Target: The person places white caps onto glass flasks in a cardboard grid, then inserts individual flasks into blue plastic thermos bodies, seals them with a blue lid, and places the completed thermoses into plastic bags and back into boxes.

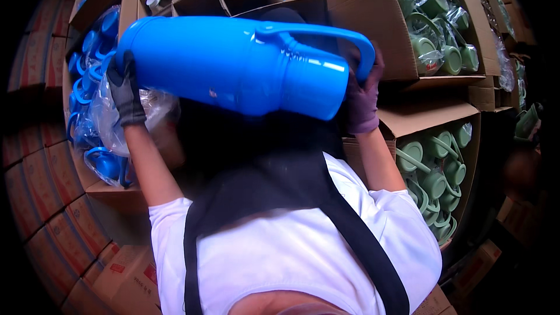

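Across the upper centre of the frame, a blue flask (198, 61) is held endwise: left hand (125, 93) clasping its base (133, 38), right hand (366, 96) curled around the cap (319, 87) end. Probably stiff and slippery, it suits a base-and-handle (329, 32) hold.

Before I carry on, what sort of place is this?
Probably a storeroom or packing area for flasks: brown cartons stand stacked on the left, green handled pieces fill open boxes on the right, and the left hand and right hand hold a blue flask.
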{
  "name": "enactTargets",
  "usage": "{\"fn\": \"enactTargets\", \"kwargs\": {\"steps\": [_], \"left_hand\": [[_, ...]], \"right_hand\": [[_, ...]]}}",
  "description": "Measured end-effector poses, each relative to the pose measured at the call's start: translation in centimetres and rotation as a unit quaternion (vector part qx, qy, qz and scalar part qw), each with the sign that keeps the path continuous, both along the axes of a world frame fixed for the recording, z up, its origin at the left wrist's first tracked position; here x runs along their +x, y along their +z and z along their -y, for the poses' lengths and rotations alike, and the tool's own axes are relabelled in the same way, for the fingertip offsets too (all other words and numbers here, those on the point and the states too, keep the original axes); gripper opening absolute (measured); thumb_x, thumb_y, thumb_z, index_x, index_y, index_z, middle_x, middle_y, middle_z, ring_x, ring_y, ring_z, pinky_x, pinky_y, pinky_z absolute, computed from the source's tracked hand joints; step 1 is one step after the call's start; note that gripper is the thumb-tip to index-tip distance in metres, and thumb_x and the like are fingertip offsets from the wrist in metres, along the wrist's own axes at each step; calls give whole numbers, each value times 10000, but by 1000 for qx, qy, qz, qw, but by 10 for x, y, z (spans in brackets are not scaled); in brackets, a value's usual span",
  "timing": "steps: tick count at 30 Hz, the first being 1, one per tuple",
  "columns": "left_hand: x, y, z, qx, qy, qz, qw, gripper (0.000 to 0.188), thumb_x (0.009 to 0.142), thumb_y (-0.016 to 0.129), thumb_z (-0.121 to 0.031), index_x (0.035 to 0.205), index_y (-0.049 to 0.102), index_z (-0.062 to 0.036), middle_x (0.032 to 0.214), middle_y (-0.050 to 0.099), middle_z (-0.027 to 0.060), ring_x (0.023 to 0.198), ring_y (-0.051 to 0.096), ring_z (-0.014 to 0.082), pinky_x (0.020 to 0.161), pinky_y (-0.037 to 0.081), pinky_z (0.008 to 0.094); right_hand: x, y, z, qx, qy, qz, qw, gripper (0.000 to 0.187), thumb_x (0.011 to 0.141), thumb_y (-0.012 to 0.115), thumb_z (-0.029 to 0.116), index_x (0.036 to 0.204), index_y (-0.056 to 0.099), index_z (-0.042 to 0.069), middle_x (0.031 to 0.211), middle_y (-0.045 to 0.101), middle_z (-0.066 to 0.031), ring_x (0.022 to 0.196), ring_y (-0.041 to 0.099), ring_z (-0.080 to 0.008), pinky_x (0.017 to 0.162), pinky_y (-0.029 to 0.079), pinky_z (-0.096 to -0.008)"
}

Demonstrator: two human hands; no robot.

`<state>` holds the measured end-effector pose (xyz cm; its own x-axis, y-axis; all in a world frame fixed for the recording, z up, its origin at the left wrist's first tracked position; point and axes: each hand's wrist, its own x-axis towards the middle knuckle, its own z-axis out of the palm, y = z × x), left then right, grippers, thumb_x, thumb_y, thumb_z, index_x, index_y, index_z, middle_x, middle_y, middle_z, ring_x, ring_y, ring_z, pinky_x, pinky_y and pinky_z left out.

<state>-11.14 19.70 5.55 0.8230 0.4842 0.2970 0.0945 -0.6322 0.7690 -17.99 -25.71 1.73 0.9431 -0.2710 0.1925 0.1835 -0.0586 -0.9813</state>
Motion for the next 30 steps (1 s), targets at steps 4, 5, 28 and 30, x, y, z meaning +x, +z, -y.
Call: {"fn": "enactTargets", "kwargs": {"steps": [4,5,28,30], "left_hand": [[12,8,9,-28,6,-32,999,852,772,682,-601,1270,477,59,1159,580,173,1036,555,240,938,424,343],[14,7,4,-12,7,-26,1000,850,772,676,-607,1269,481,54,1164,579,177,1038,557,251,940,424,352],[21,-2,-8,18,58,18,998,797,727,722,-591,1227,517,-6,1142,591,157,1041,562,274,943,421,372],[18,-3,-12,-17,57,3,998,798,724,727,-587,1235,515,-11,1152,582,161,1040,558,274,942,422,372]], "right_hand": [[6,13,-8,-344,-110,231,903,586,864,634,121,1372,354,44,1323,443,-141,1180,473,-265,960,429,-389],[3,14,-1,-394,-43,244,885,604,852,630,99,1384,353,35,1370,404,-143,1225,444,-284,989,412,-392],[56,21,20,-178,221,-364,887,800,879,316,725,1111,597,13,865,628,-191,852,634,-268,782,489,-369],[44,54,17,-204,221,-311,902,692,882,452,619,1227,529,24,1022,609,-208,946,624,-279,843,486,-365]]}}
